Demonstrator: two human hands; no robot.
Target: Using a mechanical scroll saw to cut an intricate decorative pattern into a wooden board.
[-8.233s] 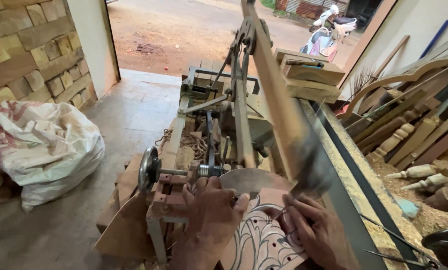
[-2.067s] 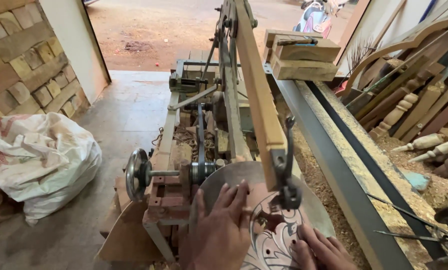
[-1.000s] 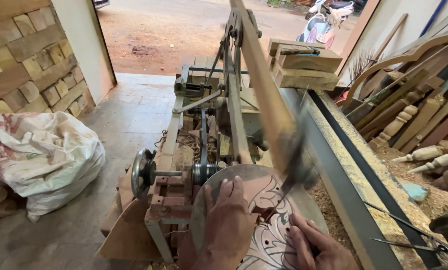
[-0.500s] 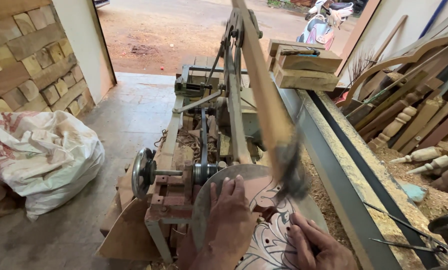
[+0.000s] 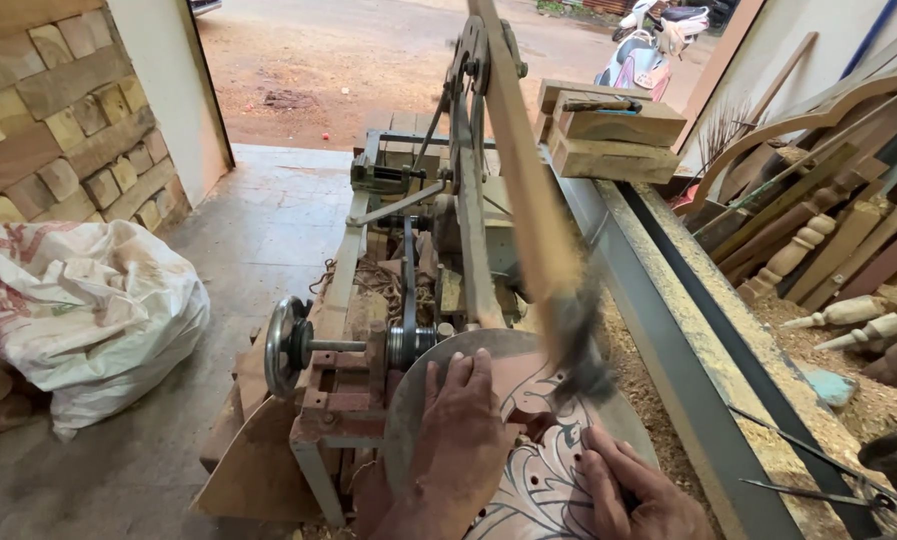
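- Head view: the left hand (image 5: 465, 432) lies flat, fingers spread and pressed down on a wooden panel (image 5: 543, 480) drawn with a black leaf pattern; it pinches nothing.
- The right hand (image 5: 628, 492) rests on the panel's near right part, fingers curled against the wood. Whether it grips the edge cannot be told.
- The panel sits on the round metal table (image 5: 418, 395) of a scroll saw, at the bottom centre of the view, straight under the saw's long wooden arm (image 5: 516, 150).
- The arm's lower end and blade clamp (image 5: 576, 345) are blurred, which suggests the saw is running.
- Progress, as a judgement: small drilled holes and one open cut-out show near the blade, yet most of the drawn pattern looks uncut, so the fretwork seems at an early to middle stage.
- Around it: a belt pulley (image 5: 286, 345) at the left of the machine, a full white sack (image 5: 93, 315) on the floor, stacked wood blocks (image 5: 613, 130), turned spindles (image 5: 848, 312) and sawdust at the right.
- Against the picture of two seconds ago, the clamp was sharp and lower, near the panel; now it is smeared. The left hand has slid slightly right, and the right hand shows more fully.
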